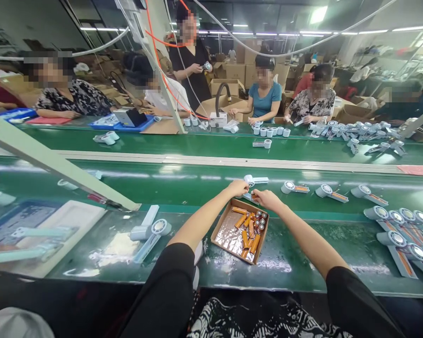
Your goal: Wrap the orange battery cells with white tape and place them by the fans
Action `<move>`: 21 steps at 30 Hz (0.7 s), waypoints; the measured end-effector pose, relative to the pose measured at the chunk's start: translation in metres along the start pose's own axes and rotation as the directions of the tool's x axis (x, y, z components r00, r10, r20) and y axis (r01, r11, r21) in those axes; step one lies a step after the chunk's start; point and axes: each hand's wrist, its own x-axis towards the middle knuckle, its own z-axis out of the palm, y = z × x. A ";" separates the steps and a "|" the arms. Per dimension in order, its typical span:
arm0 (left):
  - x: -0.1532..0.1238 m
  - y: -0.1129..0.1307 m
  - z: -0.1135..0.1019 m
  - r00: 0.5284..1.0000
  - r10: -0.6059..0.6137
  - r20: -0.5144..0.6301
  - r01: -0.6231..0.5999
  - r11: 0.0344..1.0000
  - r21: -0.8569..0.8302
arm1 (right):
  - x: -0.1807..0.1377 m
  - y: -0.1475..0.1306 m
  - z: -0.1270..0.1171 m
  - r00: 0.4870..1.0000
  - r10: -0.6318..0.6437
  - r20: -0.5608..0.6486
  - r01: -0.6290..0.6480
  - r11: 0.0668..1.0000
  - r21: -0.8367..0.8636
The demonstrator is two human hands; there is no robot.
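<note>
My left hand [238, 188] is closed on a light-blue handheld fan body, whose open handle [248, 196] points right. Fingers cover most of this body. My right hand [270, 200] pinches an orange battery [254, 195] at that handle; whether it sits inside, I cannot tell. Just below both hands lies a shallow cardboard box [221, 246] with several orange batteries [251, 228], some standing on end at its right side. Another fan body [261, 180] rests on the green belt right behind my hands.
Fan bodies with orange batteries in their handles [333, 193] lie along the belt [183, 188], and several more crowd the right [396, 238]. Two fan bodies [151, 232] lie left of my arms. A slanted metal post [74, 173] crosses the left. Co-workers [266, 96] sit across a second belt.
</note>
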 end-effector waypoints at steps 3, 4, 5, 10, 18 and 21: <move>0.006 0.008 0.002 0.998 -0.028 -0.048 0.024 0.997 -0.067 | 0.005 -0.006 -0.004 0.998 0.007 0.068 0.002 0.992 -0.126; 0.007 0.010 0.002 0.997 -0.035 -0.068 0.029 0.995 -0.095 | 0.008 -0.009 -0.006 0.996 0.000 0.090 0.014 0.987 -0.159; 0.005 0.011 0.000 0.995 -0.043 -0.091 0.031 0.992 -0.126 | 0.010 -0.012 -0.008 0.993 -0.012 0.114 0.033 0.982 -0.187; -0.052 -0.001 0.008 0.937 -0.122 -0.326 0.025 0.957 -0.288 | 0.020 -0.019 -0.019 0.971 -0.079 0.226 0.140 0.953 -0.268; -0.227 -0.009 0.091 0.798 -0.261 -0.544 0.044 0.924 -0.379 | 0.029 -0.008 -0.017 0.963 -0.101 0.251 0.160 0.961 -0.226; -0.272 -0.018 0.118 0.740 -0.268 -0.617 0.089 0.948 -0.306 | 0.024 -0.007 -0.014 0.975 -0.099 0.198 0.136 0.974 -0.183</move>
